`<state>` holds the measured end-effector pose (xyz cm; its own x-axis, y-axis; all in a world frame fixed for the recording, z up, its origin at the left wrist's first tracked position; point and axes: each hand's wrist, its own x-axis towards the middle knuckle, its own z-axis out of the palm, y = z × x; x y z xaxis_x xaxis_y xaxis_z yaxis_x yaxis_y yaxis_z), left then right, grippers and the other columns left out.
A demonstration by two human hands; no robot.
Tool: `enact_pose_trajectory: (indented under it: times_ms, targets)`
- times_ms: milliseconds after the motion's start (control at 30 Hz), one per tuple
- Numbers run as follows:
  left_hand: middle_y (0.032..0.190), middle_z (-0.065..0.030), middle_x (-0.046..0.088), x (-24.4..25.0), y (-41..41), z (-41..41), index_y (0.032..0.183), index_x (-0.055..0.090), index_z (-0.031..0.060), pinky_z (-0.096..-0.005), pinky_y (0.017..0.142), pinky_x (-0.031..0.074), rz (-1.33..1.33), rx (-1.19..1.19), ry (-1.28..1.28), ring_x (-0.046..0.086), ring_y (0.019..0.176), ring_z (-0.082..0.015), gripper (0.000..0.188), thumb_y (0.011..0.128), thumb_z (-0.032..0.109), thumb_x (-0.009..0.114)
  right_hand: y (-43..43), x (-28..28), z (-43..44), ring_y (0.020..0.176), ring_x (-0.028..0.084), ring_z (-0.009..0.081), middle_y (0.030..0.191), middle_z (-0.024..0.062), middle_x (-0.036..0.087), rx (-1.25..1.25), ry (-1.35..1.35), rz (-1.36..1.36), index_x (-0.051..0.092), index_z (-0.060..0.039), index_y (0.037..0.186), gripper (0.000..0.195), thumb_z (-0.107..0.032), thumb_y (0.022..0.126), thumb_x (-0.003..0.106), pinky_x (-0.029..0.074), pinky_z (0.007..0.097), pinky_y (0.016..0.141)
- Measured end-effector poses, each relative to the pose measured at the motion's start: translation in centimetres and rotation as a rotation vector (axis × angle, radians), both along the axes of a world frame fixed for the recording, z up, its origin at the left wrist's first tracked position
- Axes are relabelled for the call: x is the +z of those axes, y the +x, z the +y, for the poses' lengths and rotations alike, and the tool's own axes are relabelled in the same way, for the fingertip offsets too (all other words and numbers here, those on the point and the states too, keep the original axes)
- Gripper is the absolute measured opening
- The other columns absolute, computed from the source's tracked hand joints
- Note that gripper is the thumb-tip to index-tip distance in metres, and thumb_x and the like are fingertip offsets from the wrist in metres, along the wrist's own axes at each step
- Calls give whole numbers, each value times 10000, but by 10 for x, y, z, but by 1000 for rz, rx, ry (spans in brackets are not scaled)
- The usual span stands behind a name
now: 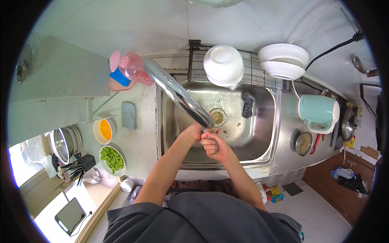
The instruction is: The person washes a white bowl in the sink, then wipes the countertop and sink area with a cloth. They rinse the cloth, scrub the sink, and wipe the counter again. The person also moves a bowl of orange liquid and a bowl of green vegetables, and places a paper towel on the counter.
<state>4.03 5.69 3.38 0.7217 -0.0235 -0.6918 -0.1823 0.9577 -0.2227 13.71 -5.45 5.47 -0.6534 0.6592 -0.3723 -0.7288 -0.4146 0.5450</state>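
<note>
Both hands meet under the spout end of a chrome faucet, above a stainless steel sink. My left hand is partly hidden behind the spout, so its fingers cannot be made out. Next to it, my right hand has curled fingers at the spout's tip; whether it holds something is unclear. Just beyond the hands lies the drain strainer, with small scraps near it. A dark scouring pad rests in the basin at the right.
Behind the sink, a wire rack bears white bowls. Left are a pink pump bottle, a folded cloth, a bowl of beaten egg and one of chopped green vegetable. A mint kettle stands right.
</note>
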Motion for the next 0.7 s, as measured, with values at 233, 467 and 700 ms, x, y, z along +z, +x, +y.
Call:
enact_pose_trajectory:
  times_ms: [233,467,700]
  targets:
    - [561,49,303,-40,4,5,772,407,117,-321,669,488,193,-333,401,309,465,-69,317,977,337,507,3,13,18,391,207,18,552,-82,302,514,153,-625,423,-150,724,307,-322,934,566,118,201,345]
    - [634,-113,559,-78,12,-9,836,585,-15,-406,590,515,742,-568,955,552,522,-278,385,954,344,511,-26,-30,11,372,400,133,528,-7,456,704,161,-1239,488,-106,658,352,-354,885,590,251,296,333]
    - [801,-207,658,-157,-1,-58,761,668,-12,-477,684,514,1187,-672,1838,649,767,-387,379,926,286,500,-68,-123,-13,845,611,441,859,235,654,512,467,-2179,624,-18,958,340,-332,832,599,471,478,679]
